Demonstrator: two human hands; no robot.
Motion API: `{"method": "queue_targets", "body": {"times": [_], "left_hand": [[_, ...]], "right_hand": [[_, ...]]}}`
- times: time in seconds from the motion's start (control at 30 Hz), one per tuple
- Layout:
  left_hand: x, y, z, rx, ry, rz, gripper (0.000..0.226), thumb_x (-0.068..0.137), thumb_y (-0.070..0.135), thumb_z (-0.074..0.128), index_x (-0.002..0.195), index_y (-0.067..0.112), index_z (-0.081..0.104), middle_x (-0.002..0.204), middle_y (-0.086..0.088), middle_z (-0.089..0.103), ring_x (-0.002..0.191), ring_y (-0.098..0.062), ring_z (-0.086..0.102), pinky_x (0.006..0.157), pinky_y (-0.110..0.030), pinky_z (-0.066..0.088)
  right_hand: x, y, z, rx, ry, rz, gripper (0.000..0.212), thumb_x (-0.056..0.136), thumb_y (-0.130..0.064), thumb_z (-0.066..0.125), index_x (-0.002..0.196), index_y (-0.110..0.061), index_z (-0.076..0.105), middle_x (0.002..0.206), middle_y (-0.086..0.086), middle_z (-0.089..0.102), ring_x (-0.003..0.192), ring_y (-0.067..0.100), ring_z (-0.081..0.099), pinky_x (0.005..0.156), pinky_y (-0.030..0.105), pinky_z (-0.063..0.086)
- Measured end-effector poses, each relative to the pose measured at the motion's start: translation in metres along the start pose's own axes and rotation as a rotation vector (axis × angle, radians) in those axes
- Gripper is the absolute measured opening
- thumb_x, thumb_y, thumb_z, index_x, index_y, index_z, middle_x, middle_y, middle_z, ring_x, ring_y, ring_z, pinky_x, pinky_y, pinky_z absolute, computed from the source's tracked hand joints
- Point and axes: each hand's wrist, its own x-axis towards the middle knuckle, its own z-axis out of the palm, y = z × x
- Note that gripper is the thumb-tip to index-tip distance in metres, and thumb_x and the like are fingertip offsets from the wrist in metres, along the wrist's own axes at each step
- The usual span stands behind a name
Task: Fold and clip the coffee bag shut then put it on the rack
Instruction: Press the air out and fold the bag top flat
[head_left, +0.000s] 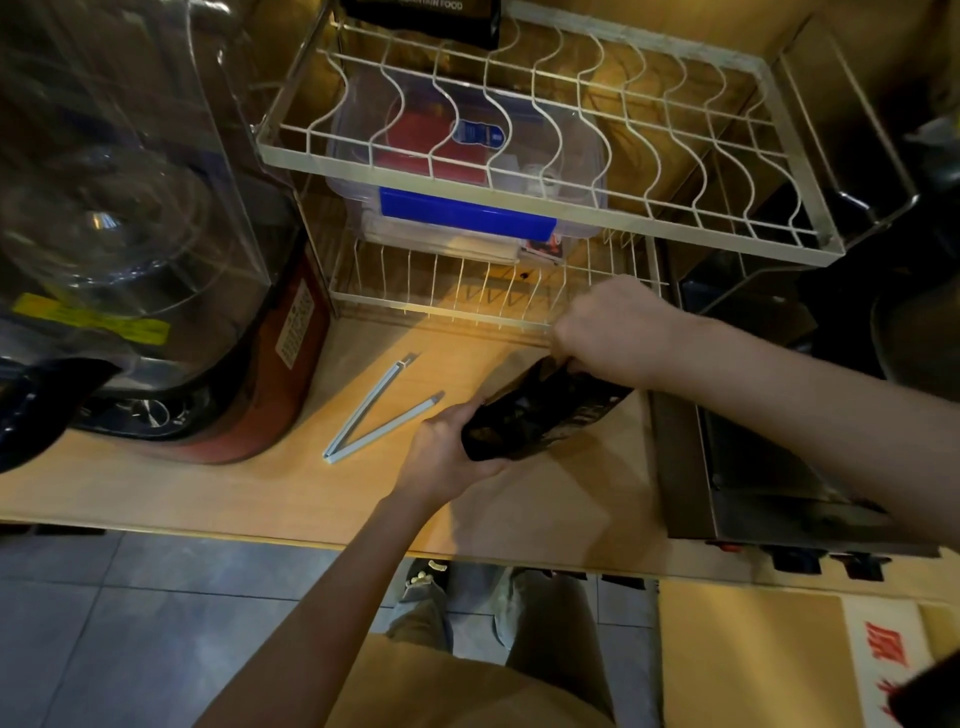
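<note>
Black coffee bag (540, 415) held just above wooden counter (545, 499), tilted, bottom end toward near-left, top end toward far-right. Left hand (452, 452) wrapped around bag's lower end, fingers curled underneath. Right hand (608, 332) closed in a pinch on bag's top edge, close in front of lower tier of white wire rack (545, 208). Pale blue bag clip (376, 410) lying open in a V on counter, just left of left hand, not touching bag. Rack at far side, upper tier bare along front; clear plastic box with blue lid edge (467, 213) visible beneath it on lower tier. Large clear-domed appliance (135, 234) at far left. Metal appliance (769, 467) at right edge of counter.
</note>
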Motion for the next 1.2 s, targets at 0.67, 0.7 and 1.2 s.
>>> {"method": "queue_targets", "body": {"times": [0.67,0.7,1.2], "left_hand": [[-0.002,-0.003,0.003,-0.004,-0.044,-0.045,0.074,0.06,0.023,0.08,0.127,0.019,0.047,0.113,-0.008,0.067,0.101,-0.017,0.062,0.078,-0.012,0.04],[-0.002,-0.002,0.003,-0.004,-0.042,-0.036,0.073,0.06,0.024,0.08,0.126,0.019,0.048,0.112,-0.008,0.067,0.101,-0.018,0.062,0.079,-0.014,0.041],[0.001,-0.004,0.003,-0.058,-0.009,-0.07,0.066,0.057,0.025,0.083,0.116,0.014,0.056,0.108,-0.007,0.068,0.095,-0.007,0.056,0.077,-0.009,0.038]], "right_hand": [[0.012,-0.038,-0.001,0.064,-0.178,0.193,0.027,0.088,-0.037,0.055,0.099,-0.012,0.055,0.077,0.003,0.047,0.072,0.021,0.049,0.048,0.028,0.03],[0.013,-0.038,0.001,0.058,-0.189,0.201,0.028,0.088,-0.035,0.057,0.102,-0.012,0.055,0.08,0.003,0.048,0.076,0.022,0.051,0.049,0.029,0.031],[-0.001,-0.012,0.0,0.009,-0.05,0.139,0.012,0.086,-0.013,0.059,0.097,-0.012,0.055,0.077,0.003,0.045,0.07,0.018,0.049,0.064,0.031,0.046]]}}
